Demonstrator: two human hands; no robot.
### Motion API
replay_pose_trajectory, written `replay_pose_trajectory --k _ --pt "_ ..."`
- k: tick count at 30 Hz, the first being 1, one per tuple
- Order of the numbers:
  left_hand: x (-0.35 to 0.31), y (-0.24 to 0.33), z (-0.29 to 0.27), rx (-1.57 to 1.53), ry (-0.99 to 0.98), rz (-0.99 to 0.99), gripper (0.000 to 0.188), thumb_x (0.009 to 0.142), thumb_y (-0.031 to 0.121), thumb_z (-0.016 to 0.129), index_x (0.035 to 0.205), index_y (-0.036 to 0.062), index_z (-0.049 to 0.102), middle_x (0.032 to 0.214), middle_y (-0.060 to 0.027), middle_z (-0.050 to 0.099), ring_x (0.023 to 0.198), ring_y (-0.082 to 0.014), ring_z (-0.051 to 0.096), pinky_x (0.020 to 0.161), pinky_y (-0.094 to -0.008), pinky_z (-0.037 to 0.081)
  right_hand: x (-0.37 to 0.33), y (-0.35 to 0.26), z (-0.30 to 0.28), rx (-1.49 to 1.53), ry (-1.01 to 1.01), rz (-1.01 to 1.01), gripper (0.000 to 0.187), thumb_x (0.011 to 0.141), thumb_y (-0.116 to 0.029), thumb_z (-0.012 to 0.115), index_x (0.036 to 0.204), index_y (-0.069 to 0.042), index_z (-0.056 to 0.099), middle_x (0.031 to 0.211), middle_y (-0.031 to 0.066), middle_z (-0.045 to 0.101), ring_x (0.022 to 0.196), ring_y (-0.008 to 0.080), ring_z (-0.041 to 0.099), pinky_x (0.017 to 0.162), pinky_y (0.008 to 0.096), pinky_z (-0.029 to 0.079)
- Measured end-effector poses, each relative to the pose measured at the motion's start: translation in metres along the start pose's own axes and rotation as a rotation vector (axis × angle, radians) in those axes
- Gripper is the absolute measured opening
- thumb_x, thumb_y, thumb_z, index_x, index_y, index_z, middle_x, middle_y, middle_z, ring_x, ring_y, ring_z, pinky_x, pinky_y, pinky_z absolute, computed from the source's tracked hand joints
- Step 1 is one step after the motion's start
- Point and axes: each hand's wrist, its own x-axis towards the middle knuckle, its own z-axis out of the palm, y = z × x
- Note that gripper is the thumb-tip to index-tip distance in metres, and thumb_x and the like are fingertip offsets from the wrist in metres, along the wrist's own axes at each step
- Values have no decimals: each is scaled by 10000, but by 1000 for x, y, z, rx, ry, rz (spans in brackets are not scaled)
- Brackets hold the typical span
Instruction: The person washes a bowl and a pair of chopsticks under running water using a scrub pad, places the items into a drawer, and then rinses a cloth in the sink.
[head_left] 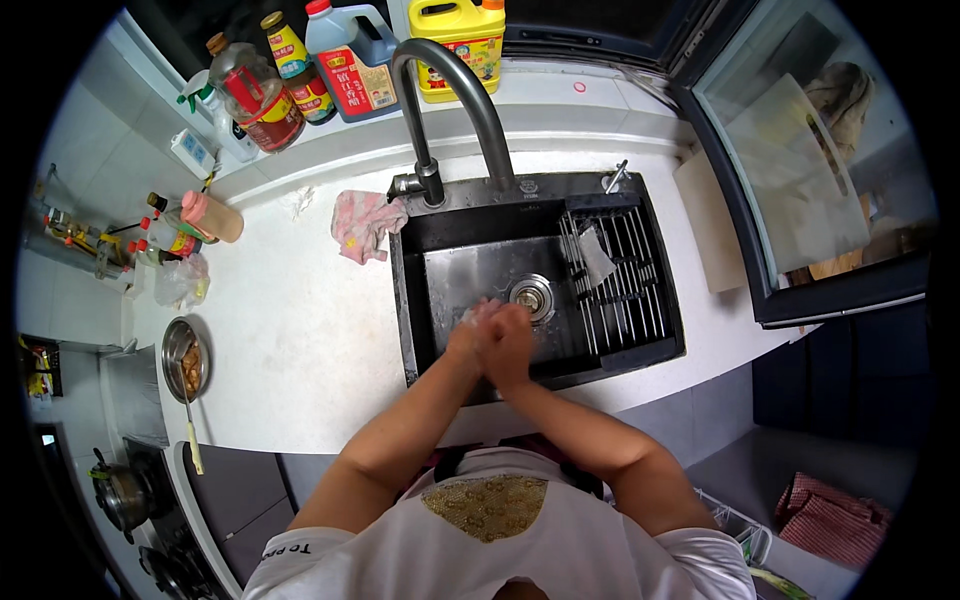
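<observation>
Near the front edge of the sink [462, 265], left hand [472, 327] and right hand [508, 335] clasp together, contents impossible to tell; the drain [532, 299] lies forward-right, nearer the right.

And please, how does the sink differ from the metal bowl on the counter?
The sink is black and roughly rectangular; the bowl is silvery and round. The sink is much larger than the bowl. The sink is set into the counter, while the bowl stands on it and holds brown pieces. Both are open at the top.
</observation>
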Motion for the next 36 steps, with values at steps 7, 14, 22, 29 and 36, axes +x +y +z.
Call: replay_pose_trajectory --k 7,14,22,29,36 --pt "-4 0 -1 22 33 -7 321 923 409 387 964 126 533 954 -49 584 901 -229 571 808 -379 469 25 -11 -15 76 -100 159 218 761 -161 624 655 -35 481 677 114 492 605 269 495 552 369 401" --pt "-11 25 -3 23 108 -150 449 914 463 380 1158 102 489 1156 -97 544 1064 -283 530 898 -473 431 20 -4 -8 -207 -845 268 301 745 -165 611 1021 -52 573 1012 113 577 927 265 552 819 395 418" --pt "1 29 -35 42 -23 64 507 890 436 454 1176 17 451 1167 -171 520 1076 -308 518 934 -483 408 41 21 -60 921 -641 1084 373 767 29 597 1123 -50 523 979 46 611 862 148 596 725 251 486" --pt "-58 43 37 190 252 -214 483 901 401 421 1168 3 482 1065 -142 573 1064 -307 529 901 -464 418 30 26 -49 1080 -722 832 540 702 191 476 1198 -25 475 1115 78 575 1039 176 546 844 278 461" --pt "-7 14 -33 -44 -106 -101 368 936 223 303 1166 1 485 1108 -148 563 1030 -287 556 913 -433 454 43 11 -72 927 -837 565 586 696 187 490 1231 -47 444 1088 76 581 1021 138 545 809 233 455"
